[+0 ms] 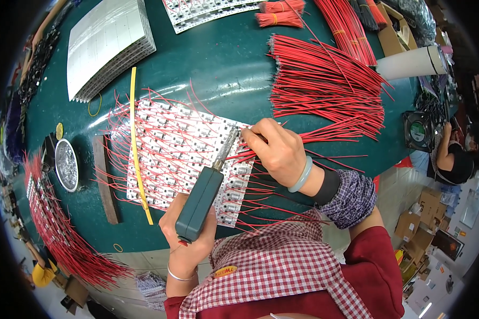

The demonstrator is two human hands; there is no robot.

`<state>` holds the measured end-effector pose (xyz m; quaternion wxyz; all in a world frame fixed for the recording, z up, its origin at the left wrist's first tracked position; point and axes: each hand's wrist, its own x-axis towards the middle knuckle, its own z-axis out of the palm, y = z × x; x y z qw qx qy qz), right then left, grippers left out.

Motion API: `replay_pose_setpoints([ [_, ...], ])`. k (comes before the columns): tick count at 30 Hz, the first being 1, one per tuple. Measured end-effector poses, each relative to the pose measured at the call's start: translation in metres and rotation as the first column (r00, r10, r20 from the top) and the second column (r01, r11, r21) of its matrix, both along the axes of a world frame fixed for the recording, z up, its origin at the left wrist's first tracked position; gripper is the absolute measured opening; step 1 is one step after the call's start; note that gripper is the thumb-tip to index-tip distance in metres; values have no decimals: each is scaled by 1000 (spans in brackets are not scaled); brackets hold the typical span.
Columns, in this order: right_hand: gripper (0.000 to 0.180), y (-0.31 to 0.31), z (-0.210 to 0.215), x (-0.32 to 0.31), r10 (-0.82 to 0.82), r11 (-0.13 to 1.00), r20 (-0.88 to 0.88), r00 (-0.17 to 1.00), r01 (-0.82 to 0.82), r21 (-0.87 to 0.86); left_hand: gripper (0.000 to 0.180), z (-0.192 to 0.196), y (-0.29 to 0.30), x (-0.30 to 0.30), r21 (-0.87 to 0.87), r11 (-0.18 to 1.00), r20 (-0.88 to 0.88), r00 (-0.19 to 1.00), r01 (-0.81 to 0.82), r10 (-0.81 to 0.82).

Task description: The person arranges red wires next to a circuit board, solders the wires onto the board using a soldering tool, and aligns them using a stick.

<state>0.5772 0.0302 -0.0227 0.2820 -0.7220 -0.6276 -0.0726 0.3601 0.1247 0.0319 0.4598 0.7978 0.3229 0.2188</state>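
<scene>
A white circuit board panel lies on the green table, covered with rows of small components and thin red wires. My left hand is closed round a dark green soldering gun, whose metal tip reaches the panel's upper right corner. Close to that tip, my right hand pinches red wire at the panel's right edge; its fingertips partly hide the wire end. A yellow strip crosses the panel's left side. More red wires trail from the right edge beneath my right hand.
Loose red wires are heaped at the right, near tied bundles. Stacked white panels stand at the far left. A round metal bowl, a dark bar and a wired panel are left. A small fan sits right.
</scene>
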Motion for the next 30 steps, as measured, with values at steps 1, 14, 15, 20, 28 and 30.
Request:
replay_pose_setpoints([
  [1,19,0,0,0,1,1000,3,1000,-1,1,13,1,0,0,24,1000,-4,1000,4,-4],
  [14,19,0,-1,-2,-2,1000,15,1000,2,6,20,-8,-6,-11,-30,998,63,996,-59,61],
  [15,19,0,-2,-2,-2,1000,15,1000,2,7,19,-9,-7,-11,-40,998,45,997,-54,56],
  [20,29,-2,1,-4,-8,999,-17,1000,8,-37,16,-8,-6,-10,-47,998,-5,999,-43,43],
  [28,29,-1,2,-6,-5,999,-1,1000,5,-42,11,1,-10,-3,-53,994,-5,996,-94,93],
  [30,29,-1,1,-6,-6,999,4,1000,6,-41,11,2,-9,-4,-30,997,-16,998,-68,67],
])
